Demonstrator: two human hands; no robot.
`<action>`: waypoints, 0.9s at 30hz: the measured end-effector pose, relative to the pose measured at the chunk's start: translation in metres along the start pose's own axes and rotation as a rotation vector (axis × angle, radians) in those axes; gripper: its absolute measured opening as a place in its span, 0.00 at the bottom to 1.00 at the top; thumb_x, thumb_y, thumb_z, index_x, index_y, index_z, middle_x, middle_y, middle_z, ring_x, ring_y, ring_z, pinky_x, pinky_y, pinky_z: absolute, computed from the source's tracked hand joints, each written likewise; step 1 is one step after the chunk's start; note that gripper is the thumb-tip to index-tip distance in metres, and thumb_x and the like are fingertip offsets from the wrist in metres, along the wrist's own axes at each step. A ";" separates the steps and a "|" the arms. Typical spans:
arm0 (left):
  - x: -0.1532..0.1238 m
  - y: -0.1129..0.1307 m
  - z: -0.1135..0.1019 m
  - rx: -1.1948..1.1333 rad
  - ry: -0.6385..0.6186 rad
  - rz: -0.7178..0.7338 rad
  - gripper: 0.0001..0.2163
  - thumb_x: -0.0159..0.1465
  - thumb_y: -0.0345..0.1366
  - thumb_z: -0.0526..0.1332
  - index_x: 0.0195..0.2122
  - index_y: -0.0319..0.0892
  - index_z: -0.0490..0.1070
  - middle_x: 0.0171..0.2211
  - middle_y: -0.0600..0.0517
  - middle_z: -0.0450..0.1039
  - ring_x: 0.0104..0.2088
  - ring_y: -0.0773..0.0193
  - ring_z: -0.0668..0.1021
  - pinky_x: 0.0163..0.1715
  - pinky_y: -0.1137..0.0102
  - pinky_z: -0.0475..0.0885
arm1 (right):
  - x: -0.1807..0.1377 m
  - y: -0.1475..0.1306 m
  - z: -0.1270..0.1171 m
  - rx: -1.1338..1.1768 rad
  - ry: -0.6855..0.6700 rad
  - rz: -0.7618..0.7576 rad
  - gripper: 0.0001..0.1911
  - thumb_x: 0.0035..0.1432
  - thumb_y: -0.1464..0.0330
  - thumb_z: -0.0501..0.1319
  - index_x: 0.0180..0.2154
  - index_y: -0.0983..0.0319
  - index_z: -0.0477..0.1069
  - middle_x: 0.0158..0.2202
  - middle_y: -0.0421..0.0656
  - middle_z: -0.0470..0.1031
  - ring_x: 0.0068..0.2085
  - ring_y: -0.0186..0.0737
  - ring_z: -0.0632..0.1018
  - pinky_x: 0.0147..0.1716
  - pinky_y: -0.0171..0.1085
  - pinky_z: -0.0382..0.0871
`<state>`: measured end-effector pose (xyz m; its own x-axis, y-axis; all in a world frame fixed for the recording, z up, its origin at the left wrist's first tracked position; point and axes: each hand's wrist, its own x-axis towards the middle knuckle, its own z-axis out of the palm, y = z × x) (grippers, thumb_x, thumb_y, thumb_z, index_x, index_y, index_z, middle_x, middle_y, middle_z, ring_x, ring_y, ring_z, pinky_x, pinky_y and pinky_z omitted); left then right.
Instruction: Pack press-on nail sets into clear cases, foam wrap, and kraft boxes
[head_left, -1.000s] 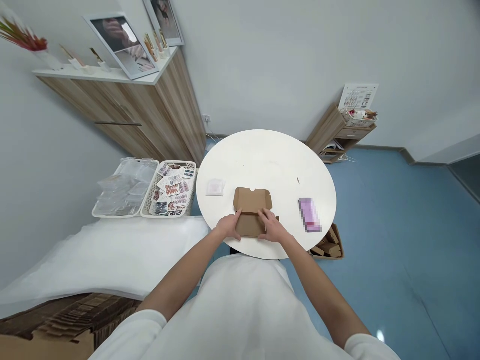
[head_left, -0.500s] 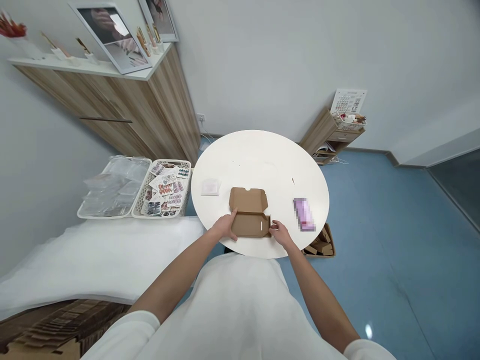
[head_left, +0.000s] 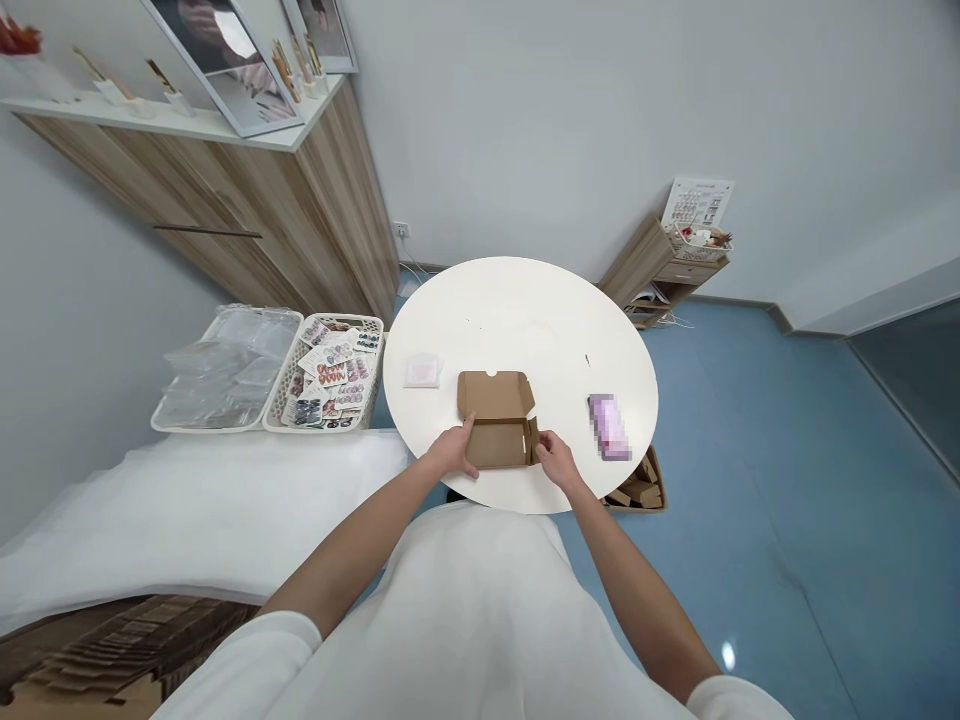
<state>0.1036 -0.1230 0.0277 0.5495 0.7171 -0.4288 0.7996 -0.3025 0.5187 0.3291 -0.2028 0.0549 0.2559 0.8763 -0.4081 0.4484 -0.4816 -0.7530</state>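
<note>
A small brown cardboard box [head_left: 496, 447] lies on the round white table in front of me, its lid flap [head_left: 493, 394] laid back on the far side. My left hand [head_left: 454, 449] grips the box's left wall, thumb on the inner side and fingers around the outside. At the right end, my right hand [head_left: 555, 458] has its fingers closed on the side flap [head_left: 533, 440], which stands partly up. Some of the right fingers are hidden behind that flap. A narrow white slot shows near the box's right end.
On the white table [head_left: 517, 310] are a pale flat packet [head_left: 423, 371] at left and a blurred purple item [head_left: 609, 427] at right. White baskets [head_left: 365, 405] with nail-like sets and clear plastic cases stand left. A carton of brown boxes [head_left: 643, 488] sits below the table's right edge.
My right hand has turned the box's right side flap further up and inward. The left hand keeps its hold on the left wall. The view has shifted slightly.
</note>
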 end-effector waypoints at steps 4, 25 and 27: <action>0.002 0.000 0.001 -0.013 -0.011 -0.013 0.60 0.33 0.46 0.71 0.62 0.39 0.32 0.44 0.40 0.69 0.44 0.46 0.72 0.37 0.66 0.65 | 0.003 -0.004 0.013 -0.056 -0.071 0.025 0.13 0.51 0.64 0.51 0.40 0.59 0.66 0.43 0.42 0.71 0.36 0.36 0.74 0.34 0.35 0.66; -0.017 0.019 0.043 -0.285 0.196 -0.071 0.34 0.60 0.41 0.52 0.62 0.42 0.32 0.47 0.44 0.66 0.42 0.57 0.72 0.40 0.65 0.65 | 0.022 0.029 0.009 -0.356 0.101 0.102 0.08 0.48 0.72 0.54 0.35 0.60 0.64 0.29 0.41 0.72 0.29 0.37 0.72 0.26 0.33 0.61; -0.016 0.023 0.050 -0.279 0.203 -0.083 0.30 0.60 0.37 0.51 0.61 0.42 0.38 0.47 0.44 0.66 0.41 0.58 0.72 0.40 0.65 0.65 | 0.024 0.031 0.007 -0.367 0.116 0.082 0.08 0.48 0.72 0.53 0.34 0.60 0.64 0.28 0.41 0.71 0.29 0.37 0.71 0.26 0.33 0.61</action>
<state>0.1255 -0.1728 0.0093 0.4034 0.8506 -0.3371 0.7276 -0.0748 0.6820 0.3433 -0.1971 0.0180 0.3890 0.8381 -0.3825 0.6935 -0.5397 -0.4773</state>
